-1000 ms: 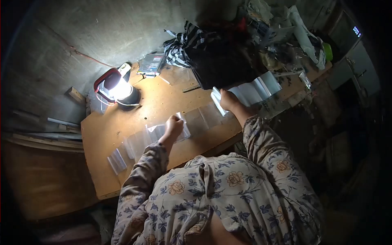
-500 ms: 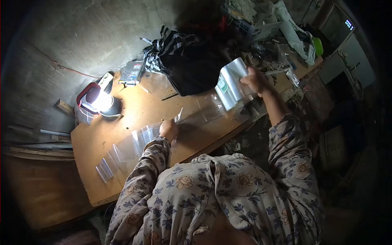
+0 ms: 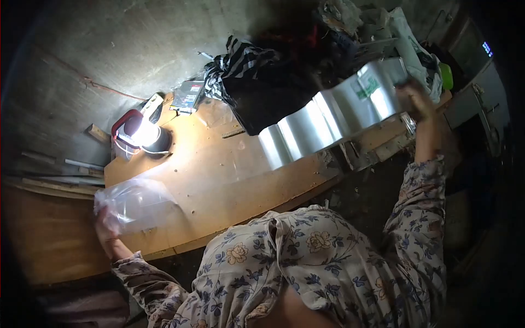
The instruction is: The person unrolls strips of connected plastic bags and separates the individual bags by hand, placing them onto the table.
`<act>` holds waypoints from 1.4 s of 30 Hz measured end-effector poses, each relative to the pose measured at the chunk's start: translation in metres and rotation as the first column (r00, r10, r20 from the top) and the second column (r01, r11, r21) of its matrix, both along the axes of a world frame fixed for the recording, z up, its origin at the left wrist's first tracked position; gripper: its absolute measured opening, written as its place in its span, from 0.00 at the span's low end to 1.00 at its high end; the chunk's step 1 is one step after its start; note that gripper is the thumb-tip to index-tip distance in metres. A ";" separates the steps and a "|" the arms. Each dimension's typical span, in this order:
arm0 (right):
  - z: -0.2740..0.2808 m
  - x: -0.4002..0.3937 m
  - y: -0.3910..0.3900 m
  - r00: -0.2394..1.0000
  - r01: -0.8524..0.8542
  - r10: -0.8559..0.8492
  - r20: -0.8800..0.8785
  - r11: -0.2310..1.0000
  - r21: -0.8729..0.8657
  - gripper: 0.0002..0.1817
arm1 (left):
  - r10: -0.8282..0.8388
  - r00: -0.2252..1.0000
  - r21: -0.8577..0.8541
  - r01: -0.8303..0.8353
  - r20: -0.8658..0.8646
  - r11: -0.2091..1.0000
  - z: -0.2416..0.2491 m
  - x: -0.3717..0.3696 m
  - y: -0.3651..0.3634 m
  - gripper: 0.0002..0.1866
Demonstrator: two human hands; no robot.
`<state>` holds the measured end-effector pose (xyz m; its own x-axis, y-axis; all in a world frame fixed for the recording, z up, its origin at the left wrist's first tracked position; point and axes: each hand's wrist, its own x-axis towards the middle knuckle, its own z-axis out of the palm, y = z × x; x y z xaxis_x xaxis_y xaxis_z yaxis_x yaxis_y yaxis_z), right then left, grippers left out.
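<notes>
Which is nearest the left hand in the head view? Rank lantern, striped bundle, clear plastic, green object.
1. Clear plastic: at the left hand.
2. Lantern: left side.
3. Striped bundle: back, right of the lantern.
4. Green object: far right.

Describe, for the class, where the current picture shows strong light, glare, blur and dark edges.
Head view: the lamp glares white and brightens the nearby table; head view: pale bands of glare cross the plastic sheet; head view: the right hand is blurred; head view: the corners fade to black.
</notes>
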<state>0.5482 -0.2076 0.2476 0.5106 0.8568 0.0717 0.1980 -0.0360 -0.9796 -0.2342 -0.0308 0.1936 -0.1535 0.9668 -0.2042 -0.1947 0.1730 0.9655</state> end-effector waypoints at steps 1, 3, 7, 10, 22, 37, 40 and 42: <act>-0.024 0.010 0.004 1.000 -0.012 0.011 -0.011 0.995 -0.099 0.19 | 0.012 1.000 -0.004 -0.012 -0.005 1.000 0.000 -0.006 -0.003 0.15; -0.069 0.003 0.017 0.995 -0.023 0.048 0.088 0.964 -0.263 0.21 | 0.051 0.800 0.103 0.013 -0.597 0.995 -0.012 -0.031 -0.003 0.13; -0.235 0.019 0.050 0.610 0.350 0.085 0.788 0.863 -0.365 0.27 | 0.025 0.973 0.110 0.001 -0.228 0.994 -0.057 -0.063 0.019 0.11; -0.168 -0.096 0.064 0.197 0.557 0.038 0.980 0.818 -0.144 0.25 | -0.001 1.000 0.018 0.002 -0.024 1.000 -0.032 -0.005 0.012 0.13; -0.215 -0.326 0.102 0.402 0.310 0.537 0.742 0.683 -0.662 0.26 | -0.449 0.893 -0.340 0.417 -0.020 0.843 -0.096 0.168 0.005 0.07; -0.203 -0.289 0.087 0.771 -0.042 0.233 0.593 0.947 -0.317 0.09 | -0.774 0.474 -0.397 0.671 -0.419 0.626 -0.166 0.373 -0.028 0.32; -0.178 -0.291 0.077 0.942 -0.156 0.196 0.273 0.975 -0.160 0.12 | -0.813 0.582 -0.226 0.795 0.024 0.562 -0.166 0.376 -0.043 0.25; -0.180 -0.277 0.077 0.964 -0.267 0.263 -0.050 0.958 -0.109 0.14 | -0.663 0.498 -0.051 0.819 0.558 0.572 -0.166 0.365 -0.046 0.24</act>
